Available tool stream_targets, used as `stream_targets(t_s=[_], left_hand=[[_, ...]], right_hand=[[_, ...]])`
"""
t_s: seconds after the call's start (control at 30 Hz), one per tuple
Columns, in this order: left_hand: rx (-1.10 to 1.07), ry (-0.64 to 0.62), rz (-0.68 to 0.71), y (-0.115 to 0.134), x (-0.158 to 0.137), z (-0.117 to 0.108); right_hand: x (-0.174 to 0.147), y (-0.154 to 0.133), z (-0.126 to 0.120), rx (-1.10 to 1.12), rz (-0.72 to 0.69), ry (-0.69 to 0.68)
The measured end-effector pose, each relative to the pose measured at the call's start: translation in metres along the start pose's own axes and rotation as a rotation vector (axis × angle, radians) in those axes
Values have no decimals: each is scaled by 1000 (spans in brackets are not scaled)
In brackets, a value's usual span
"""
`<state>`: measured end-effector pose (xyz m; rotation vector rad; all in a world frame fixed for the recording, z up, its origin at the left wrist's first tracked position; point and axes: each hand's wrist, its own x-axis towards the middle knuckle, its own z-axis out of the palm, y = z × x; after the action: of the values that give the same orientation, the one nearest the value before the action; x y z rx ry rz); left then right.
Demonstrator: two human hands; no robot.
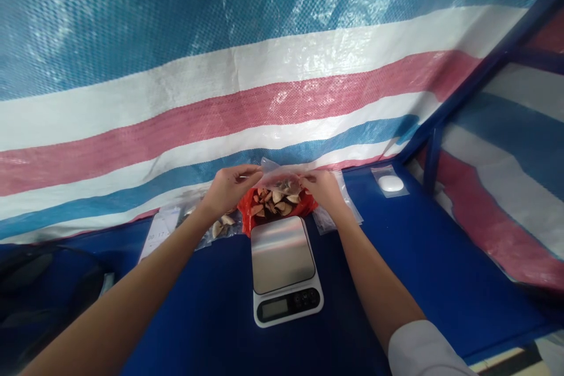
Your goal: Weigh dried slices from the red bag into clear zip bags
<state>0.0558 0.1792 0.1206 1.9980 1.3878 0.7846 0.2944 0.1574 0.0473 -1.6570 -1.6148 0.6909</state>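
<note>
Both of my hands pinch a small clear plastic bag [279,175], one at each side. My left hand [233,185] has thumb and fingers closed on its left edge. My right hand [324,187] grips the right edge. Just below the bag, an open red plastic bag [248,211] holds many brown and pale dried slices [275,202]; their exact kind is unclear. In front of it lies a white kitchen scale [284,270] with a bare steel plate and a dark display panel.
Clear bags with dried pieces [224,226] and a paper with writing [161,232] lie left. Flat plastic bags [326,223] sit right, and a white oval object [390,183] on plastic is farther right. A striped tarp [264,100] walls the blue table [409,247].
</note>
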Motion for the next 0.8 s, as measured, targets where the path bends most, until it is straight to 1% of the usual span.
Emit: stream_targets(t_s=[0.13, 0.23, 0.37, 0.5, 0.67, 0.8], left_hand=[[10, 46, -36, -7, -2, 0], [-3, 74, -19, -1, 0, 0], [-21, 79, 27, 12, 1, 0], [-35, 79, 16, 13, -1, 0], [-31, 77, -18, 6, -5, -3], [-3, 83, -25, 4, -6, -8]], right_hand=[[-1, -3, -2, -3, 13, 21], [-2, -7, -4, 10, 19, 25], [-1, -8, -7, 35, 23, 39], [-1, -7, -9, 50, 21, 45], [-3, -8, -2, -4, -6, 15], [-5, -14, 8, -173, -45, -55]])
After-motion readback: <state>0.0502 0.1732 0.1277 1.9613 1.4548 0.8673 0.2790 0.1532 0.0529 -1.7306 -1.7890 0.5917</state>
